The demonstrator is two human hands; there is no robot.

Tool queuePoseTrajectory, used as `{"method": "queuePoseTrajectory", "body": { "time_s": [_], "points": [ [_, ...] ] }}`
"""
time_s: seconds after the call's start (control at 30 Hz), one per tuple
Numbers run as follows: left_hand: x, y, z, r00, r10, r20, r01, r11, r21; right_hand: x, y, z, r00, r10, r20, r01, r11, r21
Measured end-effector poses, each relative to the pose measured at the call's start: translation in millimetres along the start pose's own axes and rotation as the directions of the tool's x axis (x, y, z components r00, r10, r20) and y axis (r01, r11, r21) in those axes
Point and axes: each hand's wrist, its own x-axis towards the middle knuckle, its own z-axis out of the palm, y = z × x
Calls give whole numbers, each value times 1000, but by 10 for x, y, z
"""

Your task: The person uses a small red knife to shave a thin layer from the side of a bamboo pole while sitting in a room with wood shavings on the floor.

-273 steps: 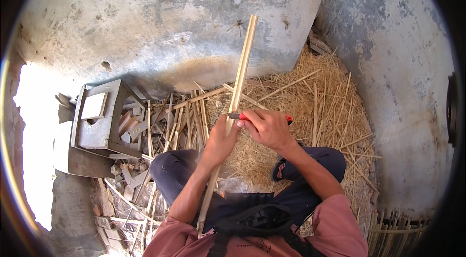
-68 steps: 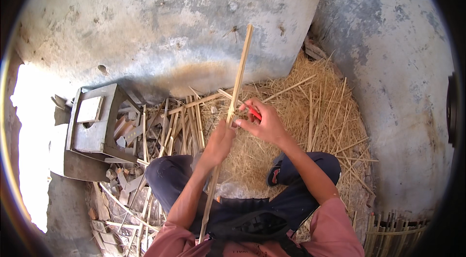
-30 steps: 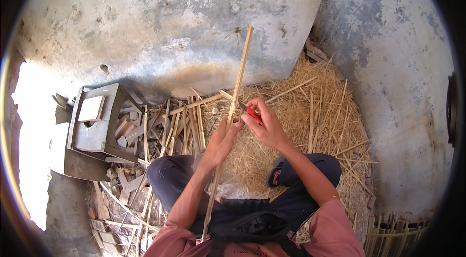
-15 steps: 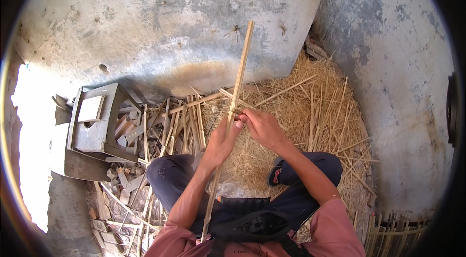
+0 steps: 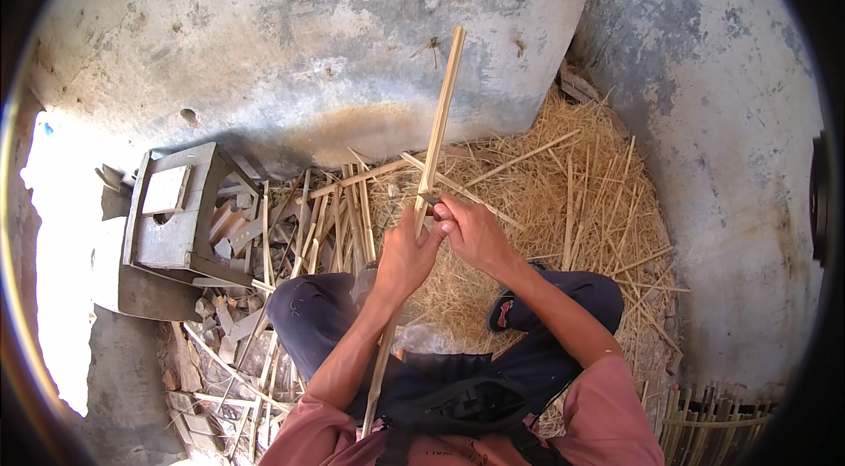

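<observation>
A long pale bamboo strip slants up in front of me, its lower end reaching back to my lap. Lengthwise lines run along its upper part. My left hand is closed around the strip near its middle. Just to the right, my right hand grips a small dark knife, whose blade lies against the strip. Its handle is hidden in my fingers. The two thumbs nearly meet below the blade.
Fine straw-like shavings heap over the floor ahead and to the right. Loose bamboo pieces and rubble lie at left, beside a worn wooden box frame. Peeling walls enclose the space. A slatted basket stands at the lower right.
The knife blade now shows more plainly against the strip. My right hand has shifted slightly and the strip's top end has moved a little up and right.
</observation>
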Motion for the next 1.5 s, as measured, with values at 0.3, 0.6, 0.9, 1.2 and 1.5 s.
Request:
{"method": "queuePoseTrajectory", "body": {
  "time_s": [0.3, 0.6, 0.9, 1.2, 1.5],
  "points": [
    [-18, 144, -39, 999, -32, -5, 32, 999, 5, 69, -60, -80, 987, 113, 117, -121, 990, 68],
    [-10, 94, -8, 1000, -2, 16, 3, 999, -32, -20, -75, 38, 984, -134, -118, 80, 923, -376],
    [-26, 217, -80, 999, -7, 41, 6, 1000, 10, -16, -141, 61, 977, -147, -156, 88, 940, -330],
    [-19, 100, -50, 999, 35, -10, -34, 990, 137, 37, -134, 104, 998, 33, -44, -32, 999, 23],
    [-14, 112, -39, 999, 22, -32, -18, 993, 119, 81, -150, 130, 990, 140, 20, -141, 971, 192]
  ]
}}
